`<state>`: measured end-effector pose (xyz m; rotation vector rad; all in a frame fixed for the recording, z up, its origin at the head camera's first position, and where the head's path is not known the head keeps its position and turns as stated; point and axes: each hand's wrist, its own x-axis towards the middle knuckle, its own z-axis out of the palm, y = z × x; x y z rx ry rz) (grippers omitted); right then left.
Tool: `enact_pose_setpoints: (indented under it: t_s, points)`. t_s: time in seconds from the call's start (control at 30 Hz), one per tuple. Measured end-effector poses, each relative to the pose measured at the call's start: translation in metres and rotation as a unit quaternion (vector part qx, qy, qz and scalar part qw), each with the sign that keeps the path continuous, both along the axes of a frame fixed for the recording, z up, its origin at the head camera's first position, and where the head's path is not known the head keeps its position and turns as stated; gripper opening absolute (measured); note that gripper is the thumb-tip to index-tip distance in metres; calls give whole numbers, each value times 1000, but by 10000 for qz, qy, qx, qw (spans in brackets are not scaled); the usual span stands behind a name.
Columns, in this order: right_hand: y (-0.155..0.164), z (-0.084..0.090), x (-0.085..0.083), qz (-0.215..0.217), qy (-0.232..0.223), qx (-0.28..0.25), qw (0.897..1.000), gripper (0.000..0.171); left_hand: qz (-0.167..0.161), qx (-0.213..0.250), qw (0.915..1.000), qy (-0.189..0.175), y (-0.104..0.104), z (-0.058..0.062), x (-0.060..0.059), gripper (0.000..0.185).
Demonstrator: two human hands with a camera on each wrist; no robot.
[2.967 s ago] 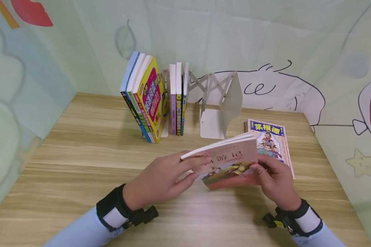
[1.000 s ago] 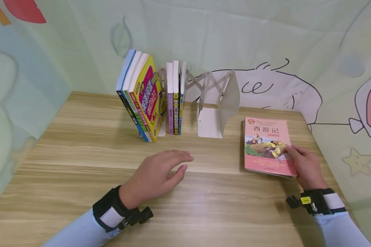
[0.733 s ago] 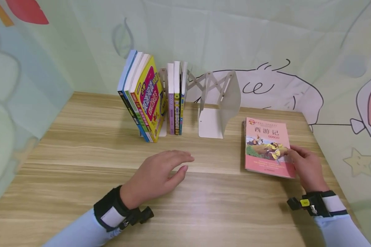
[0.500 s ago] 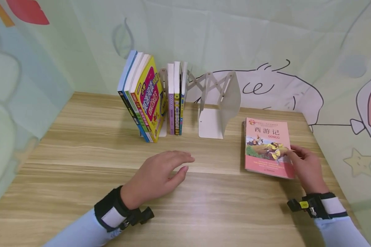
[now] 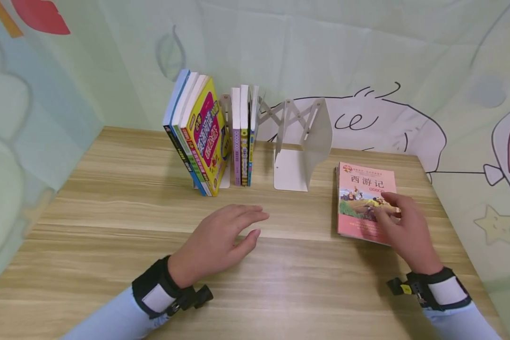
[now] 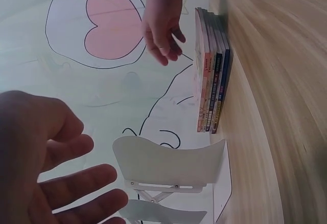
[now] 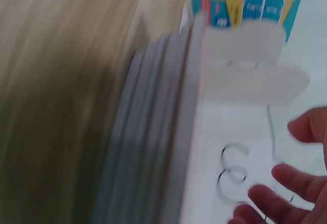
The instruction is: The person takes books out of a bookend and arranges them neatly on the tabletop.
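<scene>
A stack of thin paperback books lies flat at the right of the table, with a pink-covered book (image 5: pixel 361 184) on top. My right hand (image 5: pixel 408 231) hovers over the lower right part of that cover, fingers apart and holding nothing. In the left wrist view the same hand (image 6: pixel 164 24) shows away from the stack (image 6: pixel 212 75), whose several spines face this camera. My left hand (image 5: pixel 216 243) is over the middle of the table, fingers loosely bent, with nothing in it. The right wrist view is blurred; page edges (image 7: pixel 153 121) of the stack run up beside the fingers (image 7: pixel 301 183).
A white metal expanding bookend (image 5: pixel 316 137) stands at the back. It holds upright thin books (image 5: pixel 243 141) in one section, and a leaning group of larger books (image 5: pixel 201 137) stands at its left. A printed cloth backdrop (image 5: pixel 255 52) rises behind the wooden table (image 5: pixel 255 288).
The pink book went from both hands onto the stack at the right. My right hand then let go of its right edge and rose above the cover. The left hand stayed nearly still.
</scene>
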<state>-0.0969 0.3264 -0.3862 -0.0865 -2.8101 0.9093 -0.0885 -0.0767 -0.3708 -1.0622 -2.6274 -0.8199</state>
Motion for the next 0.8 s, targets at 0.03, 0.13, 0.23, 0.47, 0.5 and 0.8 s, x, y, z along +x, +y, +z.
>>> enact_pose_setpoints:
  t_s: [0.03, 0.13, 0.23, 0.47, 0.5, 0.8]
  points:
    - [-6, 2, 1, 181, 51, 48, 9998, 52, 5, 3, 10000, 23, 0, 0, 0, 34]
    - [-24, 8, 4, 682, 165, 107, 9975, 48, 28, 14, 10000, 83, 0, -1, -1, 35]
    - [-40, 14, 6, 1174, 305, 126, 9925, 43, 66, 4, 9999, 79, 0, -1, -1, 36]
    - [-74, 20, 8, 2241, 674, 236, 9719, 49, 137, 26, 9999, 80, 0, -2, -2, 39]
    - [-79, 19, 9, 2363, 628, 269, 9693, 52, 147, 26, 9999, 79, 0, -2, -2, 40]
    - [-105, 6, 15, 2922, 527, 469, 9537, 66, 212, -107, 9997, -55, 0, -4, -2, 46]
